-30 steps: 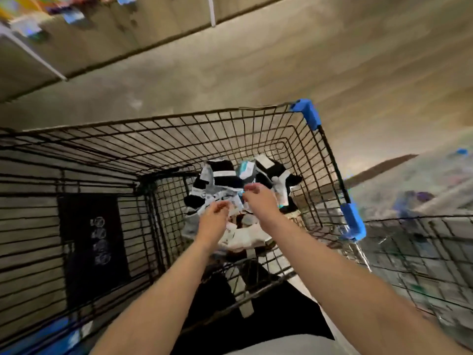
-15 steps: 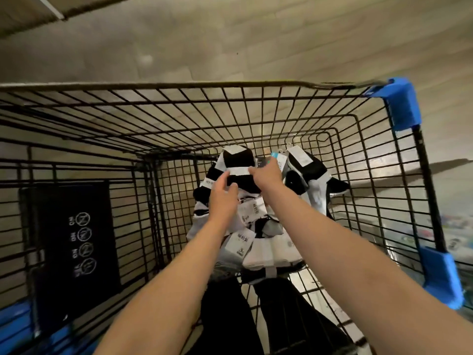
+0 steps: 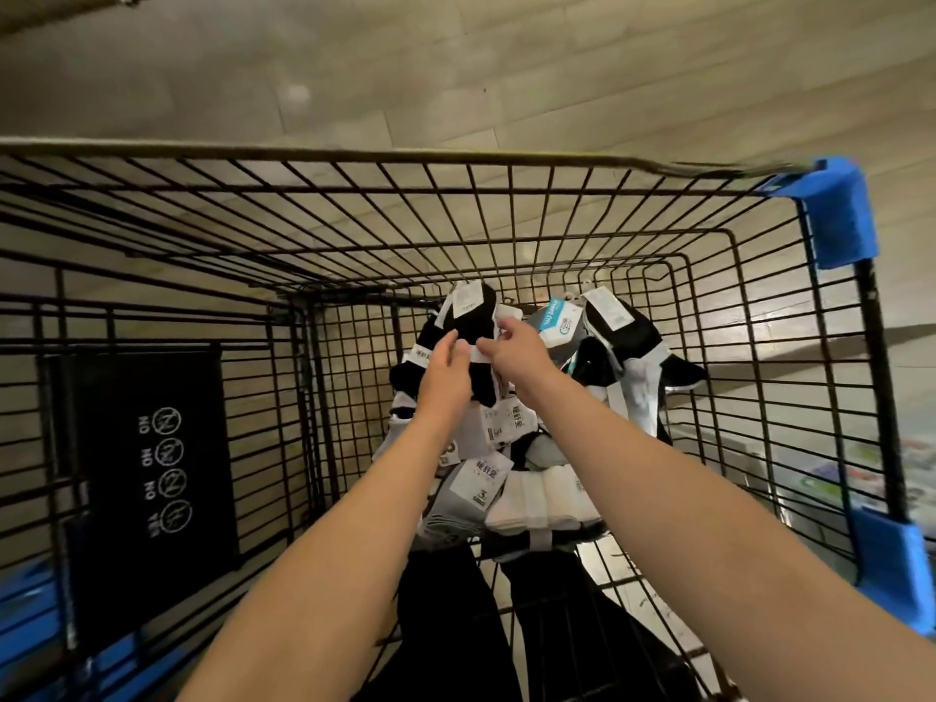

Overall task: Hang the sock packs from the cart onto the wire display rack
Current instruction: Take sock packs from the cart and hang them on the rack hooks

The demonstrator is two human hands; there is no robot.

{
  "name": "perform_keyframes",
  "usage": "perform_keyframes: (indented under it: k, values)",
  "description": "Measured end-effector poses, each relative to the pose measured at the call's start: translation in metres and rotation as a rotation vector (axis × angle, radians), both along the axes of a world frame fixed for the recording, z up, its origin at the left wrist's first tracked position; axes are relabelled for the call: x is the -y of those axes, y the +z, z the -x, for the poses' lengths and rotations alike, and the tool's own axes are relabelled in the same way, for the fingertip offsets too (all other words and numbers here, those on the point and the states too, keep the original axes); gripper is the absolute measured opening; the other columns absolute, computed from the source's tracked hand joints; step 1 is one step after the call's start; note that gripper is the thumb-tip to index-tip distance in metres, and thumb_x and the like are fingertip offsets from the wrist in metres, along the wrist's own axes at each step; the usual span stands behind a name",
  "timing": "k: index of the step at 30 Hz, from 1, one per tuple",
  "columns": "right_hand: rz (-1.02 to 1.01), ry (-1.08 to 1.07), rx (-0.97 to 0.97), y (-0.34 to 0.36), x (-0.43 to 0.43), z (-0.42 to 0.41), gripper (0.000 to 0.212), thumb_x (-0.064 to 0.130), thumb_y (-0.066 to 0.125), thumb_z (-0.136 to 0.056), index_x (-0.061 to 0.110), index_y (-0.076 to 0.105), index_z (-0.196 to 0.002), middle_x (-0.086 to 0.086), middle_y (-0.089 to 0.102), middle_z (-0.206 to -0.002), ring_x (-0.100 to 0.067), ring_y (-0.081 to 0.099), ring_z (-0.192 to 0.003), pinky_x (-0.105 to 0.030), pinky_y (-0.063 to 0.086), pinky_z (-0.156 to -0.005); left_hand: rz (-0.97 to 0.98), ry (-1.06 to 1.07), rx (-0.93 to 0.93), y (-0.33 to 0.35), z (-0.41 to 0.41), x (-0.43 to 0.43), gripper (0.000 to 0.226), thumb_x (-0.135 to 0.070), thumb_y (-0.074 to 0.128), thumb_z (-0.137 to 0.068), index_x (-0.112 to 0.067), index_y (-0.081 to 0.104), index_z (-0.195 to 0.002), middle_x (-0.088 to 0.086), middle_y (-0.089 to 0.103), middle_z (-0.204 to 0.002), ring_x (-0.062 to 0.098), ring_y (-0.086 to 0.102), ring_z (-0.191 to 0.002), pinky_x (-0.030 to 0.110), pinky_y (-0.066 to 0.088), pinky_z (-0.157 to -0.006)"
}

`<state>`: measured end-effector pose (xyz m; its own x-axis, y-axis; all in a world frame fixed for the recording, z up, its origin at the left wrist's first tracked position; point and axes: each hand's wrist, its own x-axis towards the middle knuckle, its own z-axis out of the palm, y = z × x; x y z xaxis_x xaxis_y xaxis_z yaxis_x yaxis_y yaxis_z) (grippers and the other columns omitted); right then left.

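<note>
Two bare forearms are stretched forward from the bottom edge, above dark trouser legs (image 3: 445, 600) seen through the wire floor of the cart (image 3: 456, 159). Just beyond the trousers, a white sock pack (image 3: 542, 504) and a grey sock pack (image 3: 456, 514) with a paper label are lain side by side on the cart's bottom, touching each other. Further in, the left hand (image 3: 445, 369) and the right hand (image 3: 516, 359) are brought close together over the heap. A black sock pack (image 3: 476, 316) is held between them, raised above the others: its white paper band is pinched by the bent fingers (image 3: 489, 347) of the right hand, and its left edge is gripped by the curled fingers of the left. To the right of it, a teal-labelled pack (image 3: 557, 321) and a black-and-white pack (image 3: 628, 336) are leaned against the cart's far corner. A black sign panel (image 3: 152, 458) is fixed on the left wall, and blue corner guards (image 3: 841, 215) are fitted on the right rim. Beyond the cart, a pale plank floor (image 3: 456, 68) is seen.
</note>
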<state>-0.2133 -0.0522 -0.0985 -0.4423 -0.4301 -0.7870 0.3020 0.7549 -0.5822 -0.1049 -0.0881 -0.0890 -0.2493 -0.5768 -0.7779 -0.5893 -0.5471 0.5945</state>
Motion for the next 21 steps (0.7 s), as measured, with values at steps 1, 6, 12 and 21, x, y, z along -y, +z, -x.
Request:
perform_keyframes:
  k: [1, 6, 12, 21]
  values:
    - [0.016, 0.003, -0.013, 0.003, -0.002, -0.002, 0.045, 0.004, 0.062, -0.093, 0.012, 0.057, -0.137, 0.0, 0.064, -0.098, -0.022, 0.066, -0.101, -0.035, 0.057, -0.089, -0.019, 0.025, -0.012, 0.003, 0.0, 0.001, 0.048, -0.041, 0.038, -0.109, -0.031, 0.037, -0.155, 0.002, 0.05, -0.151, 0.024, 0.051, -0.135, 0.046, 0.045, -0.113]
    - [0.088, 0.132, -0.319, 0.022, -0.01, -0.009, 0.031, 0.003, 0.057, -0.091, 0.016, 0.073, -0.113, 0.003, 0.055, -0.105, -0.016, 0.057, -0.102, -0.033, 0.05, -0.093, -0.067, 0.003, -0.079, 0.019, -0.003, -0.002, 0.052, -0.053, 0.036, -0.106, -0.039, 0.031, -0.156, 0.003, 0.057, -0.146, 0.023, 0.052, -0.136, 0.048, 0.041, -0.115]
    - [-0.082, -0.005, -0.207, 0.01, -0.003, 0.001, 0.056, 0.012, 0.057, -0.092, 0.022, 0.046, -0.146, -0.009, 0.044, -0.144, -0.029, 0.046, -0.131, -0.047, 0.042, -0.111, 0.019, -0.046, -0.022, 0.015, -0.003, 0.001, 0.045, -0.04, 0.042, -0.108, -0.026, 0.046, -0.15, -0.001, 0.052, -0.148, 0.02, 0.05, -0.136, 0.037, 0.042, -0.112]
    - [0.096, -0.142, 0.036, -0.019, 0.002, 0.0, 0.046, 0.006, 0.058, -0.093, 0.021, 0.058, -0.137, -0.007, 0.069, -0.122, -0.025, 0.068, -0.109, -0.047, 0.057, -0.095, -0.029, -0.007, -0.033, -0.025, 0.004, 0.011, 0.048, -0.03, 0.047, -0.107, -0.025, 0.041, -0.155, 0.002, 0.048, -0.155, 0.02, 0.049, -0.139, 0.041, 0.042, -0.116]
